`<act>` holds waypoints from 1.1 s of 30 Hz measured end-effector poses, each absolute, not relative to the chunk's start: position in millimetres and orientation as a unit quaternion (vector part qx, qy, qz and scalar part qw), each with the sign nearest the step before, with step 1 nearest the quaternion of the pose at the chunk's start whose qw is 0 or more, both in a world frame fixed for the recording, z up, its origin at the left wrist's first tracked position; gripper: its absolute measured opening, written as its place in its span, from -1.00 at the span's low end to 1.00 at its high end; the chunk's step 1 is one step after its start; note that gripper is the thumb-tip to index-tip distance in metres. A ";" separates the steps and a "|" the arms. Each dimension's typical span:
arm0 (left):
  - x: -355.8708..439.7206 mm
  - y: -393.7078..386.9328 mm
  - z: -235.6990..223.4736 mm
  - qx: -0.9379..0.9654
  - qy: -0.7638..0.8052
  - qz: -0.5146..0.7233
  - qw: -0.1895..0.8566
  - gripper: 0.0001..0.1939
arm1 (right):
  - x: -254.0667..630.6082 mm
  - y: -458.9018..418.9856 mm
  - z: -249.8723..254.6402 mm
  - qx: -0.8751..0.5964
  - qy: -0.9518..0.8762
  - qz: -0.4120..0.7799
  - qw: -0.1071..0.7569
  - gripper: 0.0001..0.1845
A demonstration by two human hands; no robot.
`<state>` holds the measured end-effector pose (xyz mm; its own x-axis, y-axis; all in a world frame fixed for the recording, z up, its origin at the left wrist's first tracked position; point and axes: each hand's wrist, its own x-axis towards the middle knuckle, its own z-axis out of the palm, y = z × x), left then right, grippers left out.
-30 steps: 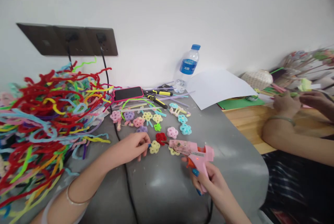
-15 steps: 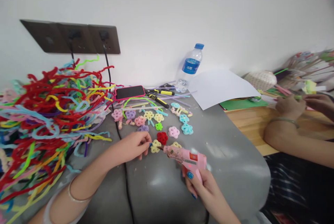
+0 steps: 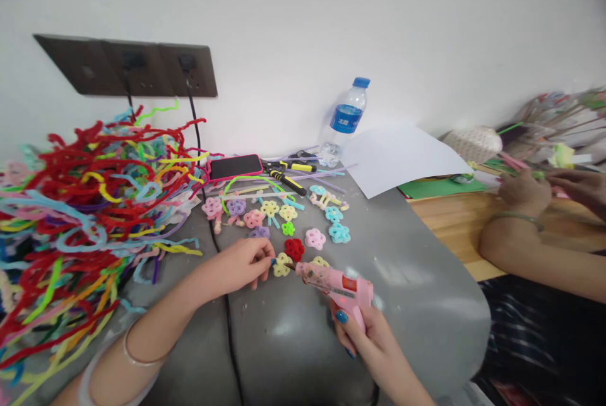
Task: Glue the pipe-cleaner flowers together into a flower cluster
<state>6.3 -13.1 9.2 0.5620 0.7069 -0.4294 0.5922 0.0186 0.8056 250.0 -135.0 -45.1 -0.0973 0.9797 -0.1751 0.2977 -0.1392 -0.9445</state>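
My right hand point(image 3: 362, 333) is wrapped round the handle of a pink hot glue gun point(image 3: 343, 285). The gun's nozzle points left, at a pale yellow pipe-cleaner flower point(image 3: 283, 265) lying on the grey table. My left hand point(image 3: 250, 262) pinches that flower's left edge between thumb and forefinger. Just behind the nozzle lies a red flower point(image 3: 294, 249), and another pale yellow flower point(image 3: 320, 261) is partly hidden by the gun. Farther back are a pink flower point(image 3: 315, 238), a small green flower point(image 3: 288, 228) and several blue ones point(image 3: 339, 233).
A tangled heap of pipe cleaners point(image 3: 104, 204) covers the left side. Behind the flowers are a phone point(image 3: 235, 168), yellow-black pliers point(image 3: 288, 180), a water bottle point(image 3: 348, 117) and white paper point(image 3: 402, 156). A black cable point(image 3: 230, 330) crosses the table. At right, another person's hands point(image 3: 525, 191) work.
The glue gun and my right hand have shifted very slightly left. My left hand keeps its pinch on the yellow flower.
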 end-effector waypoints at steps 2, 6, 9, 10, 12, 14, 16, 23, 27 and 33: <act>6.4 -13.0 9.0 0.700 0.464 0.056 0.540 -0.85 | 249.6 -135.2 -45.0 -0.572 -0.554 0.493 0.352 -0.34; 6.3 -12.9 8.5 0.700 0.465 0.054 0.540 -0.84 | 249.1 -136.1 -45.9 -0.579 -0.546 0.488 0.357 -0.35; 6.1 -13.0 8.2 0.700 0.464 0.054 0.540 -0.84 | 249.9 -137.1 -47.6 -0.580 -0.546 0.491 0.352 -0.35; 6.1 -13.0 8.2 0.700 0.465 0.055 0.539 -0.84 | 250.3 -137.4 -48.1 -0.578 -0.550 0.493 0.348 -0.35; 6.2 -13.0 8.2 0.701 0.467 0.054 0.537 -0.84 | 251.3 -137.7 -48.9 -0.573 -0.560 0.493 0.340 -0.36; 6.3 -12.9 8.2 0.702 0.468 0.052 0.534 -0.85 | 252.0 -137.8 -48.9 -0.570 -0.567 0.490 0.337 -0.38; 6.3 -12.8 8.1 0.703 0.467 0.051 0.534 -0.85 | 252.7 -137.8 -48.0 -0.567 -0.572 0.488 0.337 -0.40; 5.3 -13.1 7.4 0.700 0.468 0.053 0.537 -0.85 | 255.1 -138.4 -48.3 -0.580 -0.566 0.480 0.335 -0.40; 5.1 -13.3 7.2 0.702 0.467 0.051 0.535 -0.86 | 255.6 -138.8 -50.9 -0.578 -0.561 0.484 0.342 -0.38; 6.0 -12.9 8.1 0.702 0.466 0.051 0.536 -0.87 | 254.9 -137.3 -53.0 -0.575 -0.564 0.479 0.348 -0.36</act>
<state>6.0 -12.9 8.1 0.5604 0.7092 -0.4279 0.6001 0.0084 0.7999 254.9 -137.3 -53.0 -0.0958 0.9828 -0.1578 0.3155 -0.1203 -0.9413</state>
